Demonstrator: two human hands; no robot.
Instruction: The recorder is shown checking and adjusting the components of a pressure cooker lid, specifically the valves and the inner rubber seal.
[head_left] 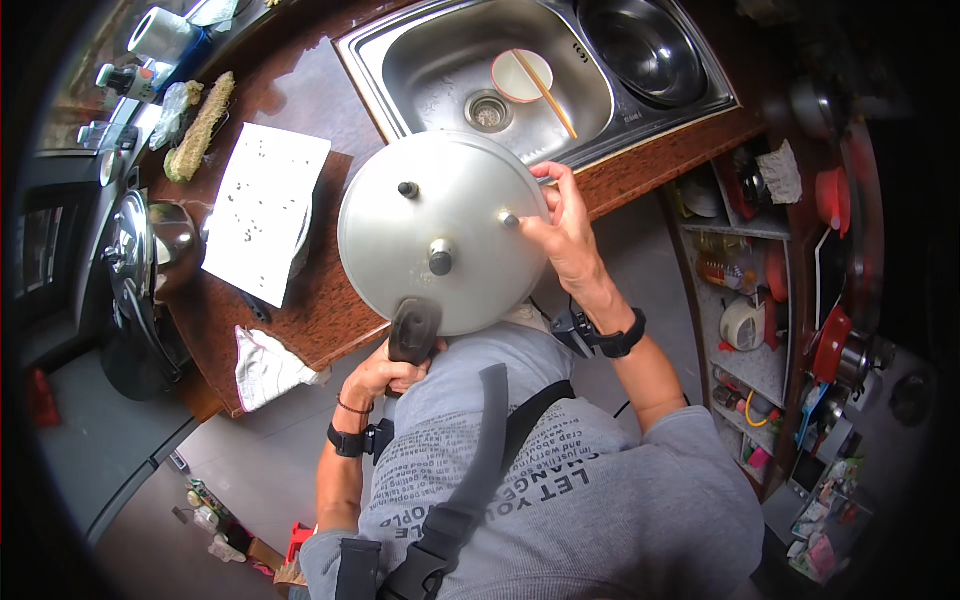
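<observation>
A round silver pressure cooker lid is in front of me, over the edge of the counter by the sink. It bears a thick valve knob near its middle and two smaller knobs. My left hand is wrapped round its black handle at the near side. At the far right rim, my right hand grips the edge, fingers bent round it. The right thumb rests against the small knob there. Whether a pot is under the lid, I cannot tell.
A steel sink at the back holds a bowl with chopsticks across it. White paper, a loofah and a steel pot stand or lie at left. A cloth hangs over the counter's near edge; shelves stand right.
</observation>
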